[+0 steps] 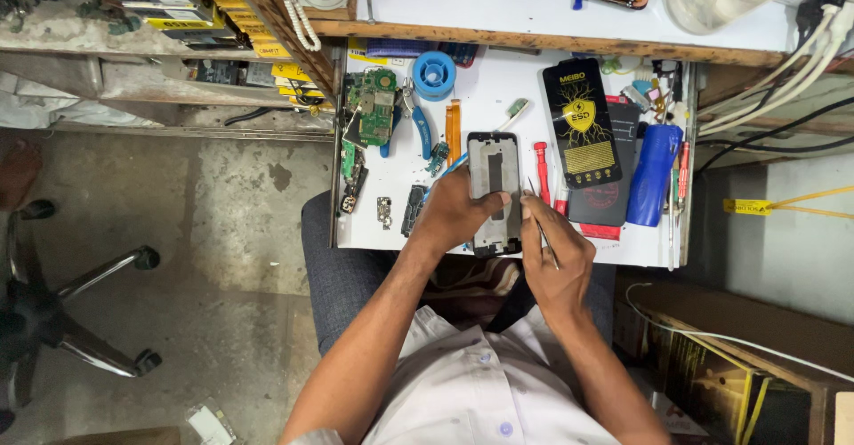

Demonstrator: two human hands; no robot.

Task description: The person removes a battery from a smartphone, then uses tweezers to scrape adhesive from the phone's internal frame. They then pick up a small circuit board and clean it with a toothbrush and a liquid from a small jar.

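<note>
A stripped black-and-grey phone frame (pixel 495 194) is gripped by the left hand (pixel 455 214) from its left side, thumb across the middle, above the white counter (pixel 391 232) near its front edge. Thin metal tweezers (pixel 541 232) are pinched in the closed right hand (pixel 556 254), tips at the frame's right edge. A green circuit board (pixel 374 105), blue-handled pliers (pixel 416 123) and a red screwdriver (pixel 542 169) are seen nearby

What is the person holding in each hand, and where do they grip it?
The left hand grips the phone frame along its left edge; the right hand pinches thin tweezers near their middle.
</note>
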